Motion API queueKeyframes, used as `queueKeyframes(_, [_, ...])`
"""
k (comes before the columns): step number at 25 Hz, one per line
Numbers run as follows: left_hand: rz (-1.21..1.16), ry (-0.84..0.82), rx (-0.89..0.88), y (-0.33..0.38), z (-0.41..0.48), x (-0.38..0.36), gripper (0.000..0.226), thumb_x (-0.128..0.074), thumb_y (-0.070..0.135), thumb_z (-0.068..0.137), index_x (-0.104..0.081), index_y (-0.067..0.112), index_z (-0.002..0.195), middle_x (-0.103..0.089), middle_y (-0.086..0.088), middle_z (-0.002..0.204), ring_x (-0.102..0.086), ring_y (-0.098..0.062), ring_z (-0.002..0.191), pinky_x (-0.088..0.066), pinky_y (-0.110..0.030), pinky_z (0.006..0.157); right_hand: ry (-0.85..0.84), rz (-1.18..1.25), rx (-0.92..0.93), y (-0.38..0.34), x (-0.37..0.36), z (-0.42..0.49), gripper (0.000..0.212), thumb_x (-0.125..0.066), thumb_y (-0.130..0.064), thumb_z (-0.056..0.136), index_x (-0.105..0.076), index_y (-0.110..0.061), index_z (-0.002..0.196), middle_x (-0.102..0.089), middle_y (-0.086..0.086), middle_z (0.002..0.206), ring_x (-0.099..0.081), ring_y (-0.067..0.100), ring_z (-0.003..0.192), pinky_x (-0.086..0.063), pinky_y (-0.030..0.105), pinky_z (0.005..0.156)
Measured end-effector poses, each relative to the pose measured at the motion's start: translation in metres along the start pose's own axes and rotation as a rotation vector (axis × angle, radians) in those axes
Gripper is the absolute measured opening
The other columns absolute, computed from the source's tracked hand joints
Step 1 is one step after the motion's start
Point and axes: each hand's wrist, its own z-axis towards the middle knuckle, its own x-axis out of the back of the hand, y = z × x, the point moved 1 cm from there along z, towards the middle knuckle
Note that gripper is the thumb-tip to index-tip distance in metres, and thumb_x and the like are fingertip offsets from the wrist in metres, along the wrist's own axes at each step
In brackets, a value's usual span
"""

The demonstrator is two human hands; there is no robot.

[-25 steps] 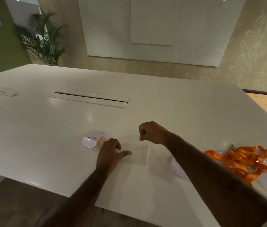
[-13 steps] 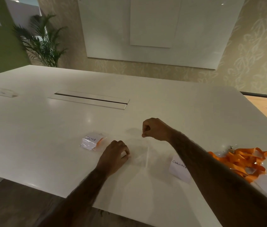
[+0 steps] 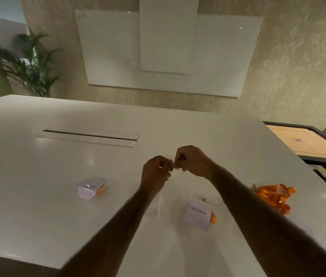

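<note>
A broad white glossy surface point(image 3: 38, 176) fills most of the view. On the far wall hangs a white glass board point(image 3: 218, 56), with a green potted palm point(image 3: 30, 66) at the far left. A wooden carrom board in a dark frame point(image 3: 308, 142) stands off the right edge. A long grey cable flap point(image 3: 90, 136) is set into the surface at the far left of centre.

Both hands are raised above the middle of the surface and almost meet. The left hand point(image 3: 154, 172) and the right hand point(image 3: 193, 162) have their fingers curled, each pinching the top edge of a thin clear plastic bag point(image 3: 160, 204). The bag hangs down between the forearms and is faint and partly blurred.

A heap of orange fabric lanyards point(image 3: 274, 196) lies at the right, well apart from the hands. A white paper card lettered CHROME point(image 3: 197, 213), with an orange strap at its right side, lies near, just right of the bag. A small clear packet with a white label and orange contents point(image 3: 92, 189) lies to the left.
</note>
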Motion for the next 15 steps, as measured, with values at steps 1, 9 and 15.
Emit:
queueKeyframes(1, [0.002, -0.015, 0.008, 0.003, 0.000, -0.010, 0.019, -0.065, 0.023, 0.093, -0.069, 0.014, 0.076, -0.073, 0.002, 0.070, -0.067, -0.013, 0.057, -0.057, -0.037, 0.060, 0.008, 0.038, 0.000, 0.008, 0.010, -0.005, 0.010, -0.071, -0.011, 0.086, -0.066, -0.010, 0.077, -0.073, 0.005, 0.078, -0.067, 0.018, 0.066, -0.056, 0.036, 0.062])
queueKeyframes(9, [-0.047, -0.017, -0.021, 0.045, -0.013, -0.083, 0.034, -0.067, 0.036, 0.094, -0.063, 0.004, 0.083, -0.076, -0.001, 0.074, -0.070, -0.017, 0.064, -0.059, -0.039, 0.063, 0.029, 0.165, 0.040, 0.064, 0.056, -0.027, 0.015, -0.067, -0.007, 0.086, -0.061, -0.005, 0.073, -0.073, 0.011, 0.071, -0.065, 0.016, 0.060, -0.053, 0.030, 0.060])
queueKeyframes(15, [-0.050, 0.006, 0.065, 0.057, -0.013, -0.117, 0.018, -0.062, 0.021, 0.095, -0.064, 0.006, 0.084, -0.076, -0.005, 0.076, -0.070, -0.018, 0.065, -0.060, -0.041, 0.068, -0.057, 0.176, 0.086, 0.092, 0.083, -0.034, 0.006, -0.063, -0.004, 0.081, -0.063, -0.005, 0.075, -0.073, 0.006, 0.072, -0.068, 0.019, 0.064, -0.044, 0.024, 0.046])
